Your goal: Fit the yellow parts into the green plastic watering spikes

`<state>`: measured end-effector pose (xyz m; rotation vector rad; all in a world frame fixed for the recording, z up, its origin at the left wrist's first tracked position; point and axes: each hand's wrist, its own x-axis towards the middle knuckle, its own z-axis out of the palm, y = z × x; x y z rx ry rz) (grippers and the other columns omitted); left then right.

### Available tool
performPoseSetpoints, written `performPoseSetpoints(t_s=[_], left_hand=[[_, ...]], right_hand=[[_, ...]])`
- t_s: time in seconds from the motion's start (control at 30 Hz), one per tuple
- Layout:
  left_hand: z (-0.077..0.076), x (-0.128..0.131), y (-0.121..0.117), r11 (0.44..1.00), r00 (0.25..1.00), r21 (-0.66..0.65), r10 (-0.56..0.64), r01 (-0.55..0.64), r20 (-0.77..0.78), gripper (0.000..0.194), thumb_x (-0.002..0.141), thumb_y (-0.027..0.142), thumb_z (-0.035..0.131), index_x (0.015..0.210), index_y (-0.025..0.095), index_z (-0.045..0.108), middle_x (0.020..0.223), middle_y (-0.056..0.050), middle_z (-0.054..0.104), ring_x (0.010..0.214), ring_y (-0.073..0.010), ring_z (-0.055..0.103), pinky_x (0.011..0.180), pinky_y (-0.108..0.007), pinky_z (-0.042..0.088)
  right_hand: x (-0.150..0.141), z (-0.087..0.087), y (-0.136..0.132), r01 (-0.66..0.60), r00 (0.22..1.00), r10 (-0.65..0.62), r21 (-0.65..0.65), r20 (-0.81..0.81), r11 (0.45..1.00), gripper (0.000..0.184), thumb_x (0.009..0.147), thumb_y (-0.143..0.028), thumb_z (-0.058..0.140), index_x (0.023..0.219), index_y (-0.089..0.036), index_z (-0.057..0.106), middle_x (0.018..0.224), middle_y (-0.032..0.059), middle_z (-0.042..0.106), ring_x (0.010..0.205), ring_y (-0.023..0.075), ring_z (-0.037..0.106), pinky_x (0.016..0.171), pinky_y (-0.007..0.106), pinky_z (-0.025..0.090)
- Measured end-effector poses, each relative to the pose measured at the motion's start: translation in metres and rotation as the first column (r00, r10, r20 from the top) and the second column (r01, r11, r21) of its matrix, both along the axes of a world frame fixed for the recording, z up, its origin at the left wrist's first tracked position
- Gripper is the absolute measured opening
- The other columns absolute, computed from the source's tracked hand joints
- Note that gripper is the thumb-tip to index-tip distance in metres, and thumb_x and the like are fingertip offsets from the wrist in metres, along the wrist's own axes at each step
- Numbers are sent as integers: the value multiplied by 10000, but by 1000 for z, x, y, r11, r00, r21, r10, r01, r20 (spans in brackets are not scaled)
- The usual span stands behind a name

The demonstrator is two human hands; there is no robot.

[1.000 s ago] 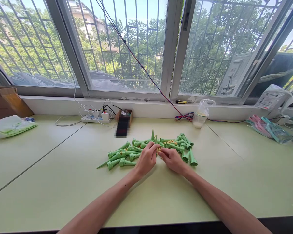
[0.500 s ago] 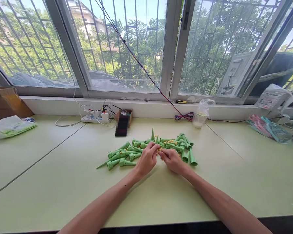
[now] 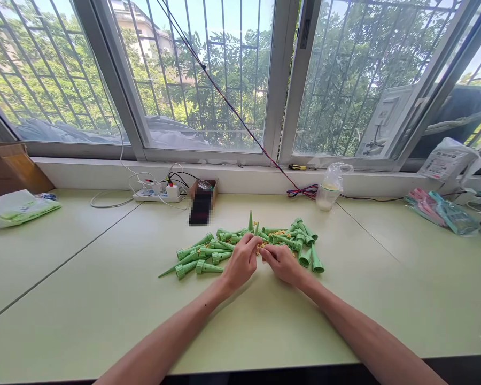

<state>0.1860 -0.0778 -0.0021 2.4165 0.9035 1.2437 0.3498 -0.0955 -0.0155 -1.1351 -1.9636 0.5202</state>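
While the left hand (image 3: 240, 263) pinches a green cone (image 3: 257, 230), its tip points up.
Just beside, at the cone's lower right, the right hand (image 3: 284, 263) has fingertips closed; I cannot tell what they hold.

a pale green table (image 3: 240, 331) carries green cones (image 3: 209, 267), a power strip (image 3: 157, 198) and a cup (image 3: 327, 199).

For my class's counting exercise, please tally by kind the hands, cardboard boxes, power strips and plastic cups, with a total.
Hands: 2 (left hand, right hand)
Cardboard boxes: 2 (large box, small box)
Power strips: 1
Plastic cups: 1
Total: 6
Not counted: green cones, which overlap.
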Motion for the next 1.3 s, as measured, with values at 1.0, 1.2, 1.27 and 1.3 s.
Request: performPoseSetpoints(t_s=[1.0, 1.2, 1.27, 1.3], left_hand=[[-2, 1, 1, 1000, 1000, 9, 3, -3, -13, 269, 860, -4, 389, 925, 190, 564, 863, -32, 514, 730, -141, 513, 691, -257, 452], [-1, 0, 1, 1000, 1000, 16, 26, -26, -14, 280, 861, 1, 393, 949, 193, 577, 876, -34, 526, 737, -142, 526, 678, -258, 454], [-2, 1, 1, 1000, 999, 16, 25, -24, -20, 268, 864, 6, 397, 939, 192, 575, 867, -32, 518, 731, -140, 521, 671, -253, 451], [-2, 1, 1, 1000, 999, 14, 23, -23, -24, 261, 868, 9, 397, 932, 191, 573, 862, -31, 513, 727, -139, 517, 670, -252, 449]], right_hand=[[-1, 0, -1, -8, 1000, 8, -15, 12, 1000, 464, 1006, -408, 340, 631, -180, 492, 586, -20, 510, 552, 114, 434, 580, 243, 315], [-1, 0, 0, 6, 1000, -6, -11, 16, 1000, 384, 985, -396, 405, 683, -185, 513, 581, -31, 483, 536, 115, 381, 537, 247, 280], [-1, 0, 0, 2, 1000, -2, -9, 18, 1000, 377, 983, -383, 412, 675, -186, 502, 580, -34, 473, 535, 115, 368, 534, 247, 275], [-1, 0, -1, -7, 1000, 7, -12, 12, 1000, 371, 985, -374, 409, 679, -185, 505, 593, -30, 487, 544, 115, 381, 543, 246, 285]])
